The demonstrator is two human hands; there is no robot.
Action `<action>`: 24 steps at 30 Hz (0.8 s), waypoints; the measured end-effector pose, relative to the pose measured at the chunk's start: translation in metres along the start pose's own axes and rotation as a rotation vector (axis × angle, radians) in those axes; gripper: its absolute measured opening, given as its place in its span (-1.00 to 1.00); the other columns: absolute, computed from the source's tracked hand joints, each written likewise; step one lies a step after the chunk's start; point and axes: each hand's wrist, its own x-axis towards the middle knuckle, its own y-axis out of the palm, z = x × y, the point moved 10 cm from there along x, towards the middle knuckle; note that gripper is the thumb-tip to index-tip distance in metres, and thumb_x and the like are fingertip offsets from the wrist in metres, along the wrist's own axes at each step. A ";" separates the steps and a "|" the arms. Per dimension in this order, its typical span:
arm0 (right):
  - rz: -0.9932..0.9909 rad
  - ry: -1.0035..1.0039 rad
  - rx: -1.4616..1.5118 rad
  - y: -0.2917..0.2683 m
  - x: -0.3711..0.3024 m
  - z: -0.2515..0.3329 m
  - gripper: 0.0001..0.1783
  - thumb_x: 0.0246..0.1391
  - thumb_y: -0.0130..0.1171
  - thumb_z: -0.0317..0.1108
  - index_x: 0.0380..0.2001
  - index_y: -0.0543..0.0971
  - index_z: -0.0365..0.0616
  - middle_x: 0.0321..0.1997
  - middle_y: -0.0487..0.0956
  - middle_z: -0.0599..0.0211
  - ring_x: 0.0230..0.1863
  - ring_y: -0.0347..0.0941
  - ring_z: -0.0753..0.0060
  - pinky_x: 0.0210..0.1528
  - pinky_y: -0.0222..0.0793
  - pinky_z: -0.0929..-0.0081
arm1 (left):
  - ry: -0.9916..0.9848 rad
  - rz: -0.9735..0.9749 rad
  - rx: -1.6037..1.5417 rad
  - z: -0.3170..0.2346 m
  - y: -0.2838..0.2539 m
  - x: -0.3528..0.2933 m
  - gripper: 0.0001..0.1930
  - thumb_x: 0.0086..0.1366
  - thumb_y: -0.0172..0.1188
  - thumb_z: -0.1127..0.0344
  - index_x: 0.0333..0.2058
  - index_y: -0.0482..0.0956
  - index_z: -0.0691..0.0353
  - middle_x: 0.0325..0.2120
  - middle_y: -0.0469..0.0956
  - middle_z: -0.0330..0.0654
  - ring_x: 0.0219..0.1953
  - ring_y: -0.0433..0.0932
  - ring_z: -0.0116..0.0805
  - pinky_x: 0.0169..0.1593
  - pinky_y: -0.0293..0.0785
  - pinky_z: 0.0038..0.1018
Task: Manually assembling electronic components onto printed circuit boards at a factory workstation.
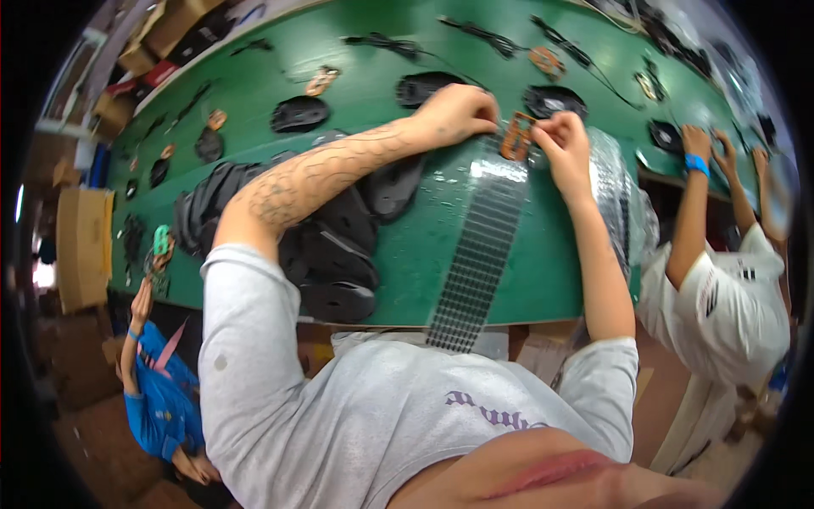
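Note:
An orange circuit board (515, 140) with cut-outs stands at the top end of a long clear strip (479, 246), which carries rows of small black pieces. My right hand (566, 153) pinches the board's right edge between thumb and finger. Just left of the board, my left hand (458, 114) is closed in a pinch at the strip's upper end; what lies between its fingertips is too small to make out. Beyond my hands lie a black mouse shell (555, 102) and another black shell (424, 87), partly covered by my left hand.
Black shells (339, 254) are piled under my left forearm. Bubble wrap (609, 178) lies right of my right arm. Along the green table (407, 280) are more shells, orange boards and coiled black cables (479, 36). Co-workers sit right, in white (721, 288), and left, in blue (161, 399).

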 end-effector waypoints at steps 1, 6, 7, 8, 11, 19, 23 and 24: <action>0.001 -0.012 -0.021 -0.001 -0.001 0.001 -0.78 0.06 0.20 -0.56 -0.28 0.37 -0.16 -0.27 0.60 0.27 -0.28 0.51 0.50 -0.16 0.43 0.61 | -0.004 -0.002 0.032 -0.001 0.000 0.001 -0.89 0.08 0.32 0.38 -0.41 0.63 0.26 -0.47 0.58 -0.18 -0.48 0.50 -0.27 -0.32 0.46 -0.42; 0.019 -0.029 -0.050 -0.009 -0.004 -0.002 -0.79 0.10 0.18 -0.55 -0.25 0.37 -0.17 -0.28 0.58 0.30 -0.29 0.48 0.54 -0.14 0.40 0.65 | -0.003 -0.008 0.086 -0.008 0.005 0.000 -0.89 0.12 0.27 0.32 -0.40 0.61 0.19 -0.42 0.56 -0.18 -0.40 0.53 -0.19 -0.27 0.46 -0.35; 0.034 -0.035 -0.034 -0.006 -0.003 -0.002 -0.79 0.10 0.18 -0.55 -0.25 0.37 -0.17 -0.28 0.58 0.30 -0.29 0.48 0.54 -0.14 0.40 0.65 | -0.018 -0.013 0.103 -0.003 0.004 -0.001 -0.89 0.12 0.27 0.32 -0.40 0.61 0.19 -0.42 0.56 -0.18 -0.40 0.53 -0.19 -0.27 0.46 -0.35; 0.037 -0.028 -0.052 -0.006 -0.003 -0.002 -0.79 0.10 0.18 -0.55 -0.25 0.36 -0.16 -0.28 0.57 0.30 -0.29 0.48 0.54 -0.14 0.40 0.65 | 0.016 -0.020 0.094 -0.007 0.004 -0.002 -0.89 0.13 0.27 0.32 -0.40 0.61 0.20 -0.41 0.56 -0.18 -0.40 0.53 -0.20 -0.27 0.46 -0.35; 0.040 -0.026 -0.071 -0.002 -0.003 0.000 -0.79 0.11 0.17 -0.55 -0.24 0.36 -0.16 -0.28 0.57 0.30 -0.29 0.47 0.54 -0.14 0.40 0.65 | 0.073 -0.031 0.063 -0.011 0.001 -0.006 -0.89 0.12 0.27 0.32 -0.40 0.61 0.20 -0.42 0.56 -0.19 -0.41 0.52 -0.20 -0.27 0.45 -0.35; 0.021 -0.064 -0.028 -0.008 -0.004 -0.005 -0.76 0.07 0.21 -0.53 -0.23 0.38 -0.17 -0.28 0.56 0.29 -0.30 0.47 0.51 -0.18 0.40 0.62 | 0.099 0.101 0.111 -0.011 0.009 0.007 -0.90 0.13 0.29 0.34 -0.36 0.63 0.17 -0.40 0.54 -0.22 -0.42 0.50 -0.23 -0.27 0.44 -0.37; 0.029 -0.100 -0.152 0.002 0.001 0.003 -0.77 0.06 0.22 -0.53 -0.27 0.39 -0.16 -0.28 0.58 0.26 -0.26 0.53 0.48 -0.20 0.46 0.57 | 0.126 0.091 -0.006 -0.013 -0.002 0.006 -0.92 0.19 0.27 0.38 -0.38 0.60 0.25 -0.44 0.47 -0.24 -0.47 0.43 -0.36 -0.32 0.39 -0.45; 0.023 -0.074 -0.246 0.016 0.001 0.012 -0.77 0.05 0.23 -0.53 -0.29 0.38 -0.15 -0.29 0.58 0.26 -0.29 0.53 0.50 -0.24 0.46 0.59 | 0.090 0.098 0.059 -0.003 -0.008 -0.001 -0.91 0.17 0.27 0.37 -0.39 0.60 0.23 -0.46 0.46 -0.21 -0.52 0.41 -0.29 -0.35 0.37 -0.39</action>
